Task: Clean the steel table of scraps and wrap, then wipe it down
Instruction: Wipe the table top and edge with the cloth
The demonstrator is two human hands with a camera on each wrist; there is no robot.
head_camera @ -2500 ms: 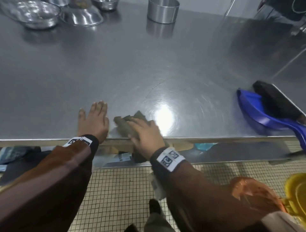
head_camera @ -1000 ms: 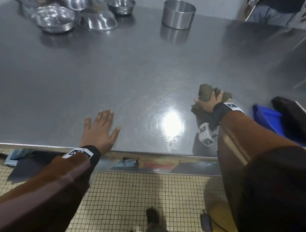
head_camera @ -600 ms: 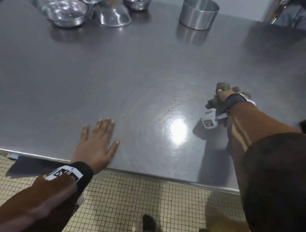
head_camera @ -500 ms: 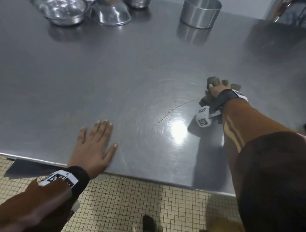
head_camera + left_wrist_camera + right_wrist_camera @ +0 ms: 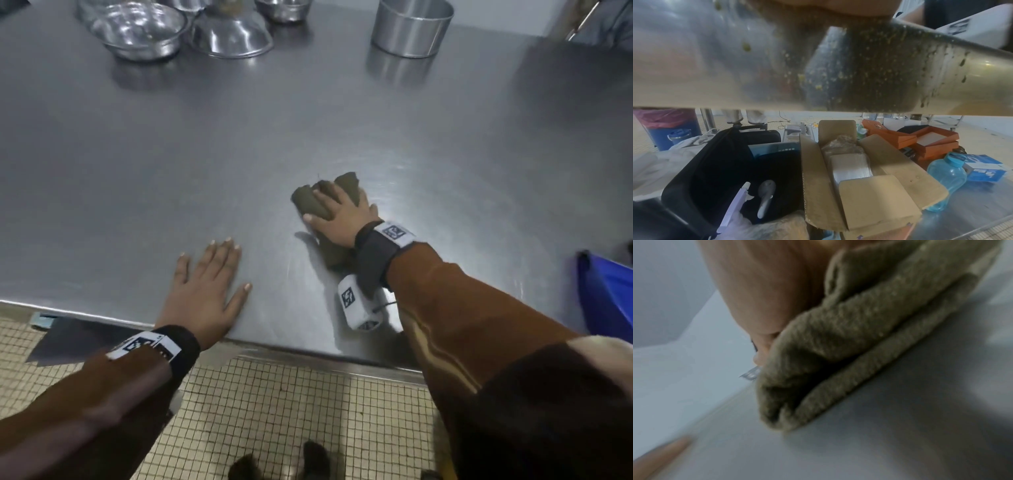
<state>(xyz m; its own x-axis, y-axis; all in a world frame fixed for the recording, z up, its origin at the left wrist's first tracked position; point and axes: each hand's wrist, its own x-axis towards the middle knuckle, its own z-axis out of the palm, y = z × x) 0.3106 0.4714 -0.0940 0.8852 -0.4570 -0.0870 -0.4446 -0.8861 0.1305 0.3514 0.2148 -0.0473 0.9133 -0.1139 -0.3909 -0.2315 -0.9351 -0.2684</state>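
The steel table [image 5: 171, 154] fills the head view. My left hand [image 5: 205, 291] lies flat on it near the front edge, fingers spread and holding nothing. A bunched olive-brown cloth [image 5: 308, 202] sits mid-table, just right of and beyond the left hand. My right hand [image 5: 337, 214] lies over the cloth, fingers curled into its folds and thumb against its left side. In the right wrist view, the folded cloth [image 5: 849, 353] is pressed to the steel under the palm. No scraps or wrap show on the tabletop. The table's front apron [image 5: 879, 73] is speckled with small bits.
Steel bowls [image 5: 137, 31], an upturned bowl [image 5: 229, 34] and a round tin [image 5: 411, 25] stand along the far edge. A blue dustpan [image 5: 606, 298] lies at the right edge. Below the table are a cardboard box [image 5: 859, 178], a black bin [image 5: 725, 170] and a blue bottle [image 5: 947, 178].
My right hand has swept the cloth from the right side of the table leftward and nearer, toward the left hand. The left hand has stayed flat by the front edge.
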